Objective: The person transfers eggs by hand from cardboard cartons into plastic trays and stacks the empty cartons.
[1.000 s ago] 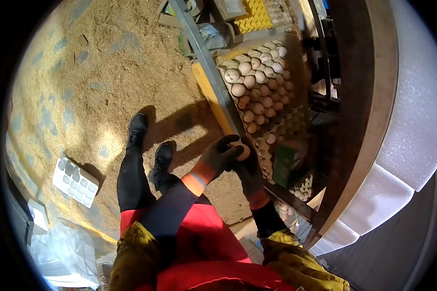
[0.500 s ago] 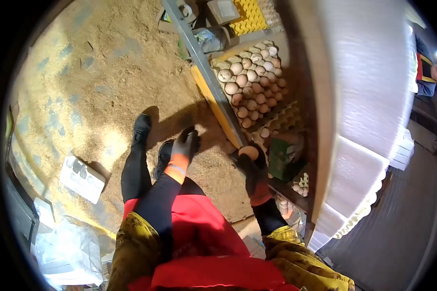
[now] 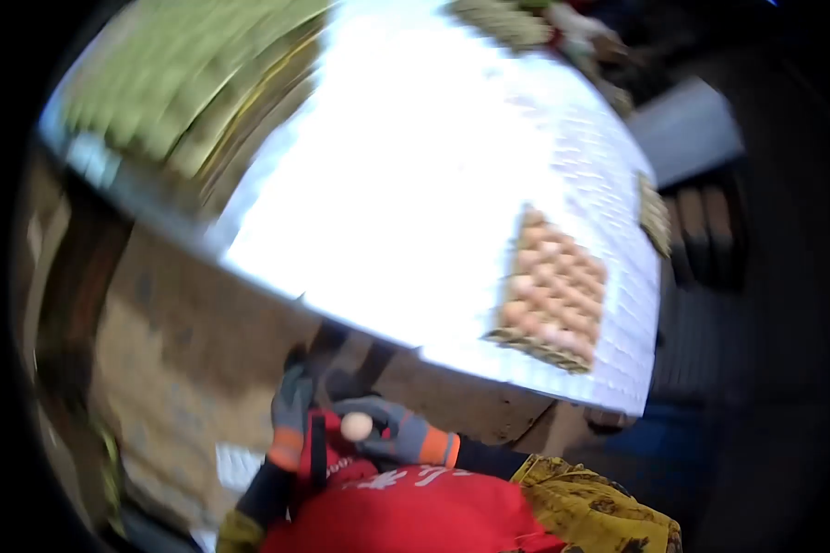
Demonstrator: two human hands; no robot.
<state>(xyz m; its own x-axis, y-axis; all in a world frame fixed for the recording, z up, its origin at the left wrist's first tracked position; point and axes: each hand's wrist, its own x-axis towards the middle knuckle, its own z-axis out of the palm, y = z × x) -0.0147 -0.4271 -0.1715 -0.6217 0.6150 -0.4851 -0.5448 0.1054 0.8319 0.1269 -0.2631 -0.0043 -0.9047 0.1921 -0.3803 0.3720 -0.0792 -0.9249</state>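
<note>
My right hand (image 3: 392,431), in a grey glove with an orange cuff, is closed on a light-brown egg (image 3: 356,426) in front of my red apron (image 3: 415,511). Left of the egg, my left hand (image 3: 292,405) points forward in the same kind of glove. Its blurred fingers look stretched out, with nothing seen in them. On the table beyond my right hand lies a tray full of brown eggs (image 3: 555,300), near the table's edge.
A bright white padded surface covers the table (image 3: 387,203). Stacked egg trays (image 3: 175,78) stand at the far left. More trays (image 3: 503,20) lie at the far edge, and a pale board (image 3: 687,129) is at the far right.
My view has swung from the lower shelf of eggs to the tabletop. My right hand has come away from the shelf to my apron with the egg; both hands are now close together.
</note>
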